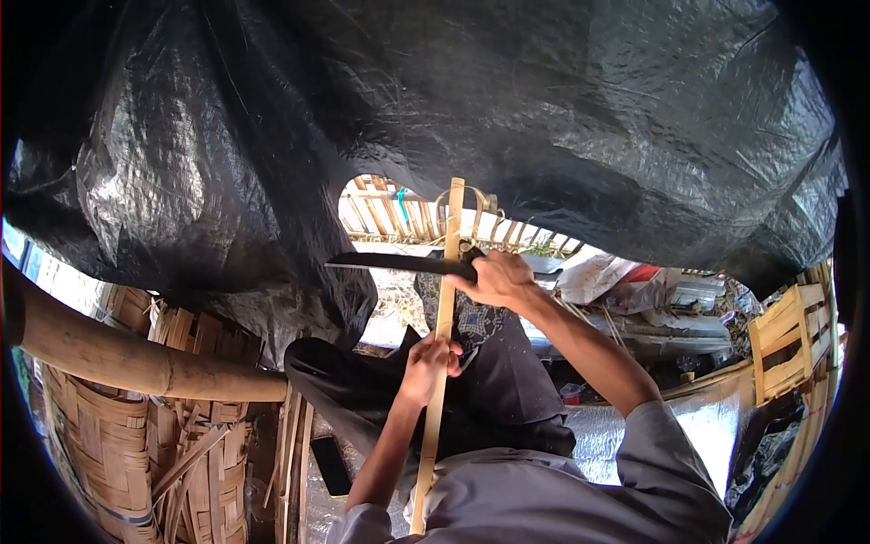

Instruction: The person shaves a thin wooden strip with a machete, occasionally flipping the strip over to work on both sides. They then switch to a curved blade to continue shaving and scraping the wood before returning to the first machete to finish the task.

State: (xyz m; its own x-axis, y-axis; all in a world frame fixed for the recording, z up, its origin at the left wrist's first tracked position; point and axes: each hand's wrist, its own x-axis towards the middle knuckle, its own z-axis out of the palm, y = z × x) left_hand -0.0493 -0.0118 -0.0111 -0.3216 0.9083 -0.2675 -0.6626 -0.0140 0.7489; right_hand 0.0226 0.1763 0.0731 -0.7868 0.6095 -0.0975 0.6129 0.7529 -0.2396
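Observation:
A long pale bamboo strip (441,381) runs from my waist up and away, standing between my knees. My left hand (428,370) is wrapped round it at about its middle. Farther up, my right hand (498,276) grips a machete (399,262), its handle mostly hidden in the fingers. The dark blade points left and lies across the strip in this view. A patterned cloth (476,322) shows on my lap behind the strip, between dark trousers (517,381).
A thick bamboo pole (145,358) juts in from the left above woven bamboo baskets (100,444). Black plastic sheeting (507,109) hangs overhead and in front. A phone (331,466) lies by my left arm. At right stand a wooden crate (787,343) and plastic bags (603,276).

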